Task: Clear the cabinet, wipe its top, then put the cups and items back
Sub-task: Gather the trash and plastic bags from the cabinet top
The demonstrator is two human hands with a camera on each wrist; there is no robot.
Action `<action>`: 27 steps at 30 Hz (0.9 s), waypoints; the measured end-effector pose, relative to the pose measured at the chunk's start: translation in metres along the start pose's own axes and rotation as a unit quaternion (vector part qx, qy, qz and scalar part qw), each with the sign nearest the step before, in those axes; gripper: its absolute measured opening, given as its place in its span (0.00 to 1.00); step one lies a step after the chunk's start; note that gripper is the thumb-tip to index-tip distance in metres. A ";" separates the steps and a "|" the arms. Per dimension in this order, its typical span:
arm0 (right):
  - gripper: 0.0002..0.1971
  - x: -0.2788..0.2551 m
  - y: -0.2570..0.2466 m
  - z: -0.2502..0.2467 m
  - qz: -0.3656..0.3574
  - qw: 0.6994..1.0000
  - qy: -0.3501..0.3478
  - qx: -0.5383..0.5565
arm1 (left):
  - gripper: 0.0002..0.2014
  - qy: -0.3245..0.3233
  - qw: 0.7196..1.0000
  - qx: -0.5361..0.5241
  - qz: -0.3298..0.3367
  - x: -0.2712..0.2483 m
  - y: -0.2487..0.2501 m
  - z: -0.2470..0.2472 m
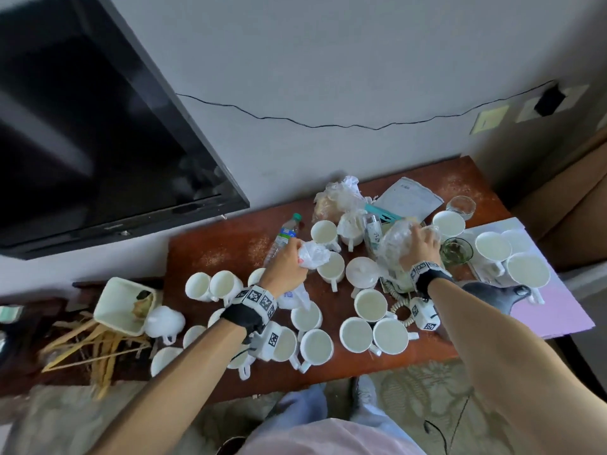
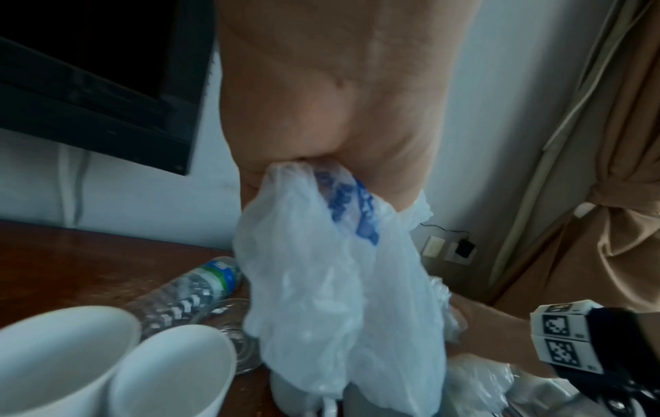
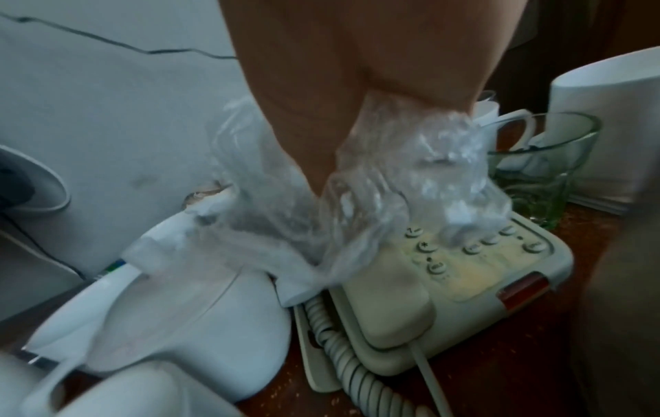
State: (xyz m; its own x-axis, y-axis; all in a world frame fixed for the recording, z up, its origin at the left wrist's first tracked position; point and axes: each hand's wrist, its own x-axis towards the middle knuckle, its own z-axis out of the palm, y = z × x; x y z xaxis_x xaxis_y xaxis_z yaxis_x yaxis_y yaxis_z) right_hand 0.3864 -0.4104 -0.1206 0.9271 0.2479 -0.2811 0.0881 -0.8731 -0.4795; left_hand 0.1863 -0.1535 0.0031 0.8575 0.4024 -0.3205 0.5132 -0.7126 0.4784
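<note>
**A:** How many cups [image 1: 357, 333] do you count on the cabinet [image 1: 230, 244]?

**B:** About twenty white ones from the head view, though I cannot give an exact number; the forearms hide some. Most crowd the front half of the red-brown top; four stand on a sheet of paper [image 1: 486, 274] at the right end. There is also one clear water bottle [image 1: 283, 238] lying on its side, two drinking glasses, one greenish [image 1: 456, 251] and one clear [image 1: 461, 206], and one cream telephone [image 3: 464, 270].

**A:** And the hands?

**B:** The left hand [image 1: 285, 267] has its grip clenched round a crumpled white plastic bag [image 1: 313, 256], above the cups just beside the bottle. The right hand [image 1: 422, 247] has its grip grasping a clear crinkled plastic bag [image 1: 395, 241] over the telephone.

**A:** What do the wrist cameras add?

**B:** The left wrist view shows the white bag hanging down from the fist, with blue print on it, and two cups close below. The right wrist view shows the telephone's keypad, handset and coiled cord under the clear bag, which the head view mostly hides, and the greenish glass standing just beside the telephone.

**A:** How does the cabinet top look?

**B:** Dusty, with pale speckled patches along the back. A heap of bags [image 1: 338, 198] and a folded paper [image 1: 407, 197] lie against the wall.
</note>
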 end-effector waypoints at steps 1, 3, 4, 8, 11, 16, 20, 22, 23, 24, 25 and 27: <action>0.44 0.004 -0.004 0.002 -0.005 0.999 -0.026 -0.020 | 0.22 0.009 1.000 -0.004 -0.013 -0.006 -0.006 -0.003; 0.46 0.015 -0.009 0.011 0.002 0.998 -0.054 -0.041 | 0.24 0.018 0.999 -0.014 -0.046 -0.017 -0.020 -0.008; 0.46 0.017 -0.011 0.014 0.008 0.997 -0.058 -0.046 | 0.24 0.022 0.998 -0.016 -0.059 -0.022 -0.026 -0.010; 0.36 0.021 -0.010 0.021 0.027 0.993 -0.095 -0.069 | 0.28 0.050 0.995 -0.027 -0.078 -0.045 -0.045 -0.008; 0.30 0.013 -0.015 0.006 0.037 0.995 -0.074 -0.052 | 0.29 0.063 0.993 -0.033 -0.094 -0.056 -0.054 -0.002; 0.23 -0.018 -0.023 -0.033 0.043 0.999 0.014 0.009 | 0.30 0.047 0.995 -0.040 -0.077 -0.067 -0.062 0.004; 0.32 -0.057 -0.077 -0.063 -0.028 0.994 0.091 0.056 | 0.25 0.072 0.993 -0.064 -0.066 -0.072 -0.075 0.005; 0.34 -0.086 -0.119 -0.064 -0.109 0.986 0.095 0.076 | 0.19 0.094 0.990 -0.084 -0.056 -0.080 -0.090 0.004; 0.33 -0.101 -0.142 -0.059 -0.154 0.980 0.088 0.086 | 0.19 0.100 0.989 -0.095 -0.060 -0.087 -0.097 0.002; 0.31 -0.120 -0.167 -0.051 -0.200 0.973 0.071 0.085 | 0.18 0.104 0.987 -0.102 -0.071 -0.097 -0.107 -0.001; 0.31 -0.140 -0.191 -0.040 -0.247 0.965 0.045 0.077 | 0.17 0.111 0.985 -0.106 -0.083 -0.108 -0.119 -0.005; 0.34 -0.188 -0.237 -0.012 -0.338 0.939 -0.014 0.060 | 0.15 0.124 0.979 -0.112 -0.114 -0.138 -0.153 -0.009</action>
State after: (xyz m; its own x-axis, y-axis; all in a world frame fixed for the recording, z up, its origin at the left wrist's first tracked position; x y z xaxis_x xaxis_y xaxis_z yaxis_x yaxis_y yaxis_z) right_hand 0.1954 -0.2549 0.0559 0.6644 0.7408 0.0994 0.6096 -0.4602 -0.6455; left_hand -0.0104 -0.0948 -0.0180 0.6879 0.6833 -0.2446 0.6637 -0.4558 0.5931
